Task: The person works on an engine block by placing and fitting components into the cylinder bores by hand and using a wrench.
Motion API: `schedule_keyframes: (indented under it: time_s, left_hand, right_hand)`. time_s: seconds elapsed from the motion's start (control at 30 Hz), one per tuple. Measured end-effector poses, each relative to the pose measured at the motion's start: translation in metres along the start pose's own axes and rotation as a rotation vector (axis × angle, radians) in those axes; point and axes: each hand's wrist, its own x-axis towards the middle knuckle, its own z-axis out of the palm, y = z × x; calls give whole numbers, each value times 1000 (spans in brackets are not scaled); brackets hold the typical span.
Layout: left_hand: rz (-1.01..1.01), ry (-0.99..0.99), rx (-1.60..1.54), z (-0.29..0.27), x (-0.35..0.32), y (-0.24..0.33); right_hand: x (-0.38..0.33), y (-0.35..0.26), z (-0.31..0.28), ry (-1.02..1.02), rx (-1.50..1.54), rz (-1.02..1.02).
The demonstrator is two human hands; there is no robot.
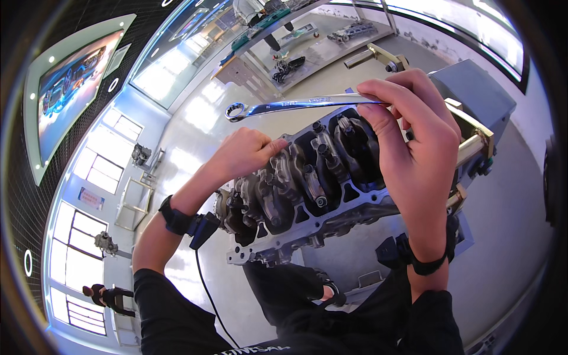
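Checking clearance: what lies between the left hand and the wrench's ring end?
Nothing: in the head view, only bare floor shows between the left hand and the wrench.

Polished, mirror-bright chrome steel ring spanner (296,105) above a dull grey cast-metal engine block (307,183) with oily, dark machined crank parts; glossy pale floor (195,124).

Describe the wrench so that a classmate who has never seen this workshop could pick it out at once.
Start at the grey engine block mounted on its stand in the middle of the view. Just above its far edge, the right hand pinches one end of a long wrench. It is the only bright, polished, slim bar there, ending in a ring.
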Motion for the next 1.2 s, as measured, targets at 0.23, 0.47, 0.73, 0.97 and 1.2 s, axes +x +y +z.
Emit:
schedule_keyframes:
  time_s: [0.23, 0.47, 0.73, 0.97, 1.2]
  left_hand:
    - [-104, -117, 64, -3, 2, 8]
    - [-108, -2, -107, 5, -2, 8]
    - [-5, 68, -41, 4, -3, 7]
    - [103, 143, -65, 10, -3, -3]
    - [75, 103, -130, 4, -4, 1]
  right_hand:
    - [-2, -15, 3, 0, -7, -91]
    - [-3, -20, 5, -20, 36, -120]
    - [-4, -19, -1, 82, -32, -170]
    - [-1, -21, -5, 160, -38, -197]
    - [0, -21, -5, 154, 22, -174]
